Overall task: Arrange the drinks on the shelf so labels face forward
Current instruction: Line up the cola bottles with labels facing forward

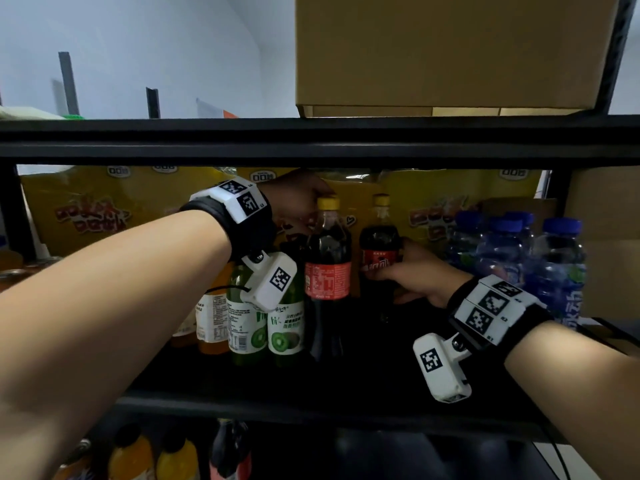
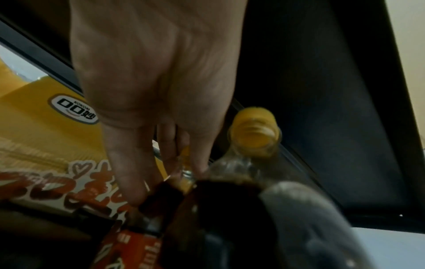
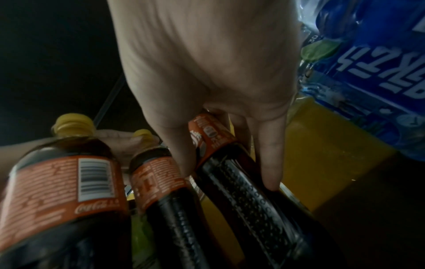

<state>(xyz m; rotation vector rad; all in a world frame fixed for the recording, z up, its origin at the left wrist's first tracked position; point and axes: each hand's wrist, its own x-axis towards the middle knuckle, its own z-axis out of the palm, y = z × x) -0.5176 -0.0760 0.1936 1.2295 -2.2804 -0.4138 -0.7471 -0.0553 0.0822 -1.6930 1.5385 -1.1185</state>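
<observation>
- The left hand (image 1: 294,199) is reaching under the upper shelf, its grip pinching the yellow cap of a cola bottle (image 1: 328,271) standing mid-shelf (image 1: 311,393); that red label is showing small print forward.
- The right hand (image 1: 420,275) is curling its grip around a second cola bottle (image 1: 379,251), standing just right of and behind the first.
- The right wrist view is showing a third cola bottle (image 3: 62,182) with its barcode and "Coca-Cola" script; the head view is not showing it plainly.
- The left wrist view is reading "KOKOM" on a yellow snack pack (image 2: 46,136) along the shelf's back edge.
- Green kiwi drinks (image 1: 285,327) are standing left of the colas, blue-capped bottles (image 1: 554,268) toward the right edge.
- A cardboard box (image 1: 450,50) is sitting on the shelf above.
</observation>
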